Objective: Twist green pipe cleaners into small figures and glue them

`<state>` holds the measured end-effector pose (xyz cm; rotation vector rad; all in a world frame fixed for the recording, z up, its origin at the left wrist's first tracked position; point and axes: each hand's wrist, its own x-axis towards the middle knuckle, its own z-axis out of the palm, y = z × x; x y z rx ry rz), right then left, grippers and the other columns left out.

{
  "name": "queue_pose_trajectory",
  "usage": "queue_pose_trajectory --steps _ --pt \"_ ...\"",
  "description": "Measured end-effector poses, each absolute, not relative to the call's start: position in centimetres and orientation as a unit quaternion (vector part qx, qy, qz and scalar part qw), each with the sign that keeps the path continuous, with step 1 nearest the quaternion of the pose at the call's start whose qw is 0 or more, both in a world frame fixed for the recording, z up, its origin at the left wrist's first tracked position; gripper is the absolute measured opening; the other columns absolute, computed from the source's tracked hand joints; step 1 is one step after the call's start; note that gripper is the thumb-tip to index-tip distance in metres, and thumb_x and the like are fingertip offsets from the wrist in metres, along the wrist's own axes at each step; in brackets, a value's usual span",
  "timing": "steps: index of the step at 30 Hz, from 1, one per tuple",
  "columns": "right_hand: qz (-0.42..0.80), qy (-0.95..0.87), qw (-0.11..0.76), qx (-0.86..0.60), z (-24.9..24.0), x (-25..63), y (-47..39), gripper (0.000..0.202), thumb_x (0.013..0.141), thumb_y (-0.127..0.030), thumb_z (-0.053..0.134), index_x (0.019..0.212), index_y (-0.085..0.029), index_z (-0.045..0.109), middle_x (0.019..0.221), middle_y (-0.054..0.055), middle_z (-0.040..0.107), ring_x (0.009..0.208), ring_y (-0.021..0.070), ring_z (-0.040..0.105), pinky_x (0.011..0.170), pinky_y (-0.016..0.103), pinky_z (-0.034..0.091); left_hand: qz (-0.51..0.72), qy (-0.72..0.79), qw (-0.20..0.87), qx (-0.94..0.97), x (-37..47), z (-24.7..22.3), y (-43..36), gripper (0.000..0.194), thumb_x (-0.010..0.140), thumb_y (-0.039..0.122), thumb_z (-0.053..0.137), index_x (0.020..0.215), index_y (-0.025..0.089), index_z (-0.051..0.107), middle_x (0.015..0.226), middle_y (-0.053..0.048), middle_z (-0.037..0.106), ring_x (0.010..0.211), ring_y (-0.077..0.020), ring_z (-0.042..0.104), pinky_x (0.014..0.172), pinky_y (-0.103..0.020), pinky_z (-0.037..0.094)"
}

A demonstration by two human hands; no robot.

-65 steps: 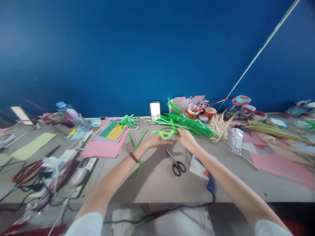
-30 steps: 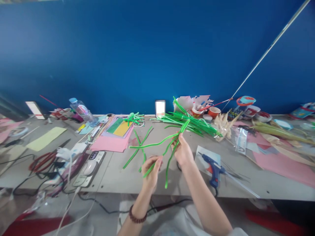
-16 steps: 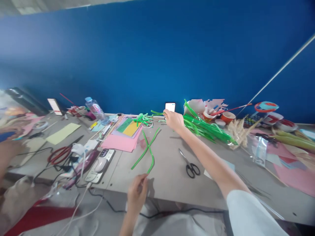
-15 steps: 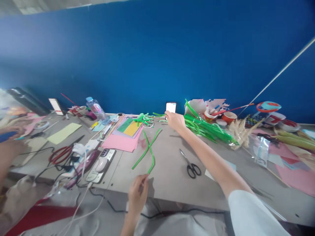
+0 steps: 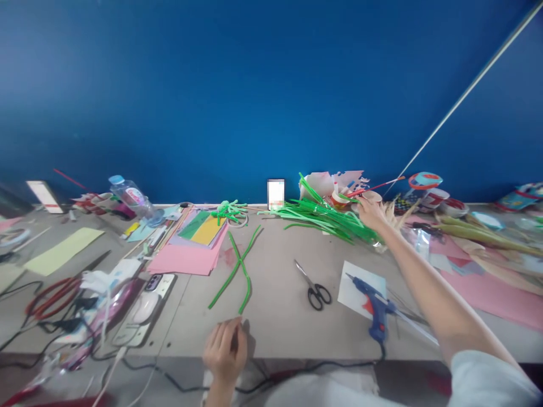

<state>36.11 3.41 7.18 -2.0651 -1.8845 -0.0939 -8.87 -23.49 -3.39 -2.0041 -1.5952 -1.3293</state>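
Observation:
My left hand (image 5: pixel 225 347) rests at the table's front edge with its fingers curled. A dark gap shows between thumb and fingers, and I cannot make out what is in it. Just beyond it, two green pipe cleaners (image 5: pixel 240 261) lie crossed in an X on the table. My right hand (image 5: pixel 371 212) reaches far to the back right, over the end of a bundle of green pipe cleaners (image 5: pixel 326 217). A short green piece and a red stick (image 5: pixel 384 185) show by its fingertips, but whether it grips either is unclear. Black-handled scissors (image 5: pixel 314 287) lie between my hands.
A blue glue gun (image 5: pixel 375 305) lies on white paper, its cord along the front edge. A phone (image 5: pixel 276 195) leans on the blue wall. Coloured paper sheets (image 5: pixel 182 260), a green pipe-cleaner tangle (image 5: pixel 231 212), a second phone (image 5: pixel 144 311) and a bottle (image 5: pixel 133 198) are on the left.
My right hand has moved right, from in front of the leaning phone to the cups behind the green bundle. The view has turned right, uncovering the glue gun. The crossed pipe cleaners lie as before.

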Motion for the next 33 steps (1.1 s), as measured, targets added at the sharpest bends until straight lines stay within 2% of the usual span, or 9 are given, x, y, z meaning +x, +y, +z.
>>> queue_pose_trajectory --steps 5,9,11,15,18,21,26,29,33 --pt "-0.031 -0.682 0.187 -0.706 7.2 37.3 3.7 0.048 0.085 -0.023 0.033 0.130 -0.012 0.049 0.135 0.016 0.048 0.126 0.0315 0.036 0.100 0.049 0.029 -0.443 -0.580 0.054 -0.681 -8.8 -2.5 -23.7 0.016 0.081 0.012 0.053 0.092 0.020 0.061 0.076 -0.003 0.067 0.066 -0.0151 0.061 0.064 -0.026 0.047" --pt "-0.094 -0.660 0.305 -0.680 9.3 34.9 1.0 0.043 0.082 -0.012 0.032 0.114 -0.009 0.060 0.119 0.016 0.059 0.114 0.0267 0.048 0.098 0.044 0.032 -0.427 -0.625 -0.037 -0.653 -9.3 -1.1 -23.4 0.020 0.085 0.023 0.048 0.100 0.021 0.061 0.092 -0.007 0.066 0.079 -0.0184 0.063 0.066 -0.028 0.050" --pt "-0.079 -0.702 0.326 -0.628 10.1 31.6 -1.4 0.038 0.081 -0.013 0.035 0.107 -0.012 0.062 0.108 0.014 0.065 0.107 0.0259 0.054 0.095 0.043 0.037 -0.403 -0.621 -0.022 -0.672 -9.7 -0.2 -22.3 0.021 0.085 0.027 0.048 0.100 0.020 0.062 0.099 -0.010 0.064 0.093 -0.0222 0.061 0.079 -0.034 0.050" --pt "0.073 -0.819 0.259 -0.507 9.9 22.4 -8.0 0.030 0.084 -0.018 0.041 0.103 -0.017 0.065 0.103 0.009 0.068 0.097 0.0214 0.061 0.089 0.036 0.044 -0.305 -0.655 0.044 -0.690 -10.5 1.2 -18.1 0.028 0.085 0.030 0.049 0.108 0.018 0.060 0.106 -0.014 0.062 0.101 -0.0282 0.056 0.088 -0.043 0.044" --pt "0.144 -0.861 0.111 -0.475 9.3 15.5 -13.2 0.026 0.084 -0.021 0.047 0.102 -0.018 0.066 0.101 0.009 0.069 0.096 0.0218 0.062 0.087 0.033 0.043 -0.215 -0.677 0.034 -0.703 -10.5 1.8 -14.3 0.027 0.086 0.031 0.047 0.102 0.017 0.062 0.098 -0.014 0.064 0.094 -0.0286 0.057 0.083 -0.041 0.044" --pt "0.157 -0.869 0.070 -0.463 8.5 10.4 -17.1 0.024 0.085 -0.028 0.050 0.102 -0.017 0.065 0.096 0.010 0.069 0.092 0.0245 0.062 0.084 0.035 0.044 -0.141 -0.699 0.004 -0.701 -10.1 2.4 -11.3 0.020 0.085 0.027 0.047 0.089 0.016 0.064 0.089 -0.014 0.064 0.087 -0.0269 0.059 0.077 -0.037 0.043" --pt "0.167 -0.797 0.213 -0.540 5.4 8.6 -20.2 0.026 0.087 -0.022 0.046 0.109 -0.022 0.060 0.108 0.008 0.064 0.101 0.0227 0.058 0.088 0.036 0.042 -0.136 -0.689 -0.027 -0.712 -9.5 3.2 -9.2 0.017 0.081 0.013 0.047 0.073 0.018 0.061 0.090 -0.010 0.064 0.085 -0.0221 0.059 0.070 -0.030 0.039" --pt "0.075 -0.732 0.294 -0.610 2.9 11.8 -21.8 0.029 0.086 -0.021 0.043 0.110 -0.023 0.059 0.119 0.011 0.057 0.114 0.0270 0.049 0.096 0.044 0.037 -0.150 -0.680 -0.076 -0.714 -9.3 3.7 -8.8 0.014 0.079 0.013 0.049 0.069 0.019 0.058 0.080 -0.007 0.065 0.076 -0.0190 0.059 0.064 -0.027 0.036" --pt "-0.072 -0.598 0.314 -0.734 0.4 17.8 -24.2 0.040 0.086 -0.029 0.043 0.125 -0.021 0.050 0.136 0.017 0.040 0.130 0.0367 0.032 0.099 0.057 0.031 -0.281 -0.648 -0.208 -0.676 -8.4 4.0 -7.8 0.005 0.077 0.019 0.052 0.075 0.020 0.056 0.067 -0.001 0.062 0.060 -0.0143 0.055 0.058 -0.024 0.034"
